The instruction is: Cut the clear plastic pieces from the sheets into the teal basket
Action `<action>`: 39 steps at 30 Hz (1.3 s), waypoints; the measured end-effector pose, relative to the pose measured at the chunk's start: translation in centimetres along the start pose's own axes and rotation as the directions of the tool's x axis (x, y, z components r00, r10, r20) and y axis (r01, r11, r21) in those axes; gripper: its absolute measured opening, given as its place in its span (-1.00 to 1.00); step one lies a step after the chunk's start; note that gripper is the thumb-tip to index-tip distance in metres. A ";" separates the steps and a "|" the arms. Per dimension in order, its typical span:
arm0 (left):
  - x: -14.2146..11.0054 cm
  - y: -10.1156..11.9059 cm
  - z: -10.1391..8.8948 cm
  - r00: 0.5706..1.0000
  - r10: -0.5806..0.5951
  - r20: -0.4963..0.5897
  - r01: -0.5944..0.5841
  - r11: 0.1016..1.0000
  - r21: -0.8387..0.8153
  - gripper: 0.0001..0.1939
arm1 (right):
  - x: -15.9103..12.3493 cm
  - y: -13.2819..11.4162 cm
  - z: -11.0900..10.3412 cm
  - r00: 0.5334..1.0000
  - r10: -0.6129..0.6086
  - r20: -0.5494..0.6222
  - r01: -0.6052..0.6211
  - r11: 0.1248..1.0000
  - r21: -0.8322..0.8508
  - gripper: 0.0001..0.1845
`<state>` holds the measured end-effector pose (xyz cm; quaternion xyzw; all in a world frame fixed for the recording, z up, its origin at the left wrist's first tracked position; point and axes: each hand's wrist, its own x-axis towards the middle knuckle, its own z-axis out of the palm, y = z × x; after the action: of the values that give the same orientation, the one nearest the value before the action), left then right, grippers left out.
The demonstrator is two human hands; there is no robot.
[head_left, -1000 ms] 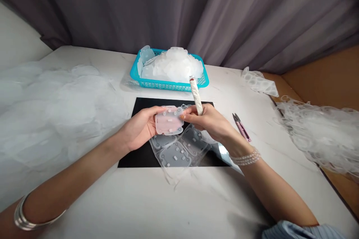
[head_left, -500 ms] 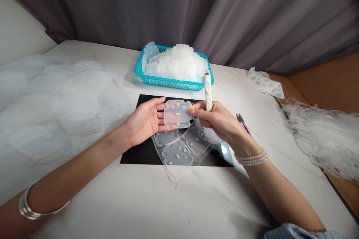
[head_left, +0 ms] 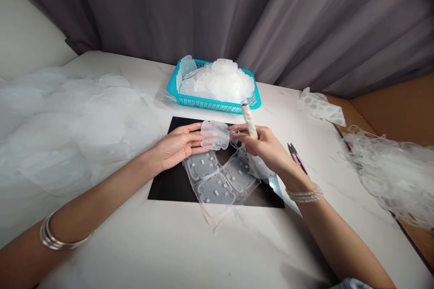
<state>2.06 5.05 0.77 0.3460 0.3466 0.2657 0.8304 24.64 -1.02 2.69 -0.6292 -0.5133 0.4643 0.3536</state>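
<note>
A small translucent, silicone-like pad [head_left: 214,134] with rounded, notched edges is raised above the black mat [head_left: 162,185]. My left hand [head_left: 179,146] holds its left edge, thumb in front and fingers behind. At the pad's right edge are the fingertips of my right hand [head_left: 261,142]; whether they touch it I cannot tell. That hand is closed round a white-wrapped stick [head_left: 249,119], which leans up out of the grip with a reddish-brown tip. Below the hands lies a clear moulded sheet [head_left: 216,189] with several similar pads still in it, each bearing small nubs.
Behind the mat stands a blue basket [head_left: 210,104] heaped with translucent pads. Piled sheets [head_left: 68,126] cover the left side. To the right lie small thread snips [head_left: 297,158], a crumpled webbed sheet [head_left: 320,106] and a mound of stringy offcuts [head_left: 389,171] beside brown cardboard [head_left: 396,104].
The pad has turned over between my hands, so a smoother face shows. My right fingers have loosened from its edge, and the wrapped stick now tilts further left.
</note>
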 end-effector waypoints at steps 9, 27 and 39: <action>-0.1 0.3 -0.1 0.999 0.014 0.049 -0.015 1.000 0.015 -0.63 | 0.3 0.1 -0.1 0.991 0.133 -0.018 -0.126 0.970 0.208 -0.63; -0.9 -0.2 0.7 0.999 0.045 -0.012 -0.043 0.994 0.104 -0.49 | 0.6 0.4 0.2 0.990 0.066 -0.128 -0.042 0.982 0.185 -0.57; 0.5 -3.1 -1.4 0.807 0.582 0.102 -0.410 0.427 0.806 -0.48 | 13.5 -5.1 -5.6 0.711 -0.468 -0.525 0.133 0.822 -0.553 -0.81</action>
<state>1.94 3.97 -2.49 0.7376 0.3874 0.3471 0.4306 28.88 13.45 6.21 -0.7195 -0.5575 0.0138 0.4139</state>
